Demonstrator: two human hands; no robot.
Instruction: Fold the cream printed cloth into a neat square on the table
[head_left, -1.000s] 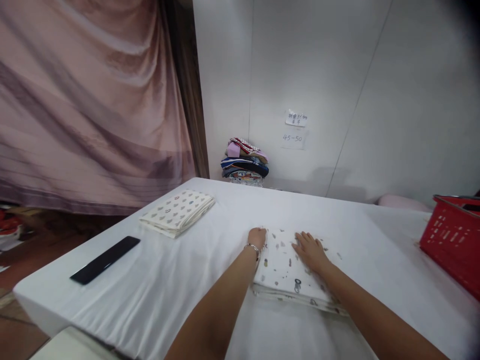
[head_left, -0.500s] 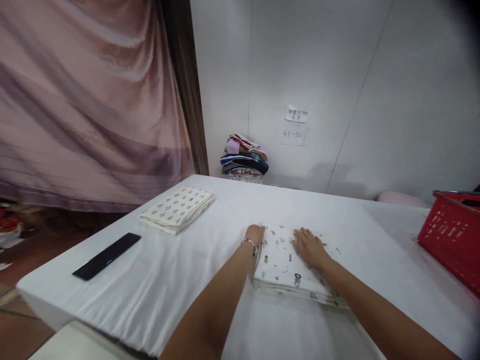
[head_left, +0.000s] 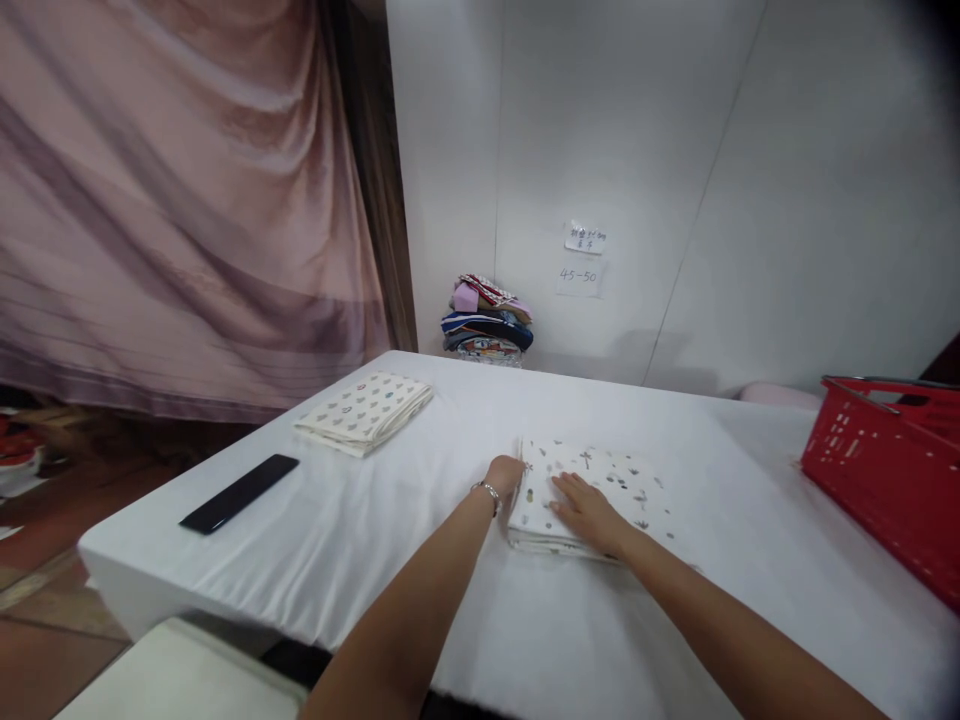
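Observation:
A folded white cloth with small printed motifs lies in layers on the white-covered table. At its left edge is my left hand, wearing a bracelet, its fingers closed on the cloth's side and partly hidden. My right hand rests flat on top of the cloth, fingers spread. Farther left lies a second folded cloth, cream with grey heart-like prints, touched by neither hand.
A long black flat object lies near the left edge of the table. On the right stands a red plastic basket. Behind the table rises a stack of folded fabrics against the wall. A pink curtain hangs at left.
My right hand has slid left and toward me across the cloth, uncovering more print. My left hand stays at the left edge. The view has shifted slightly right.

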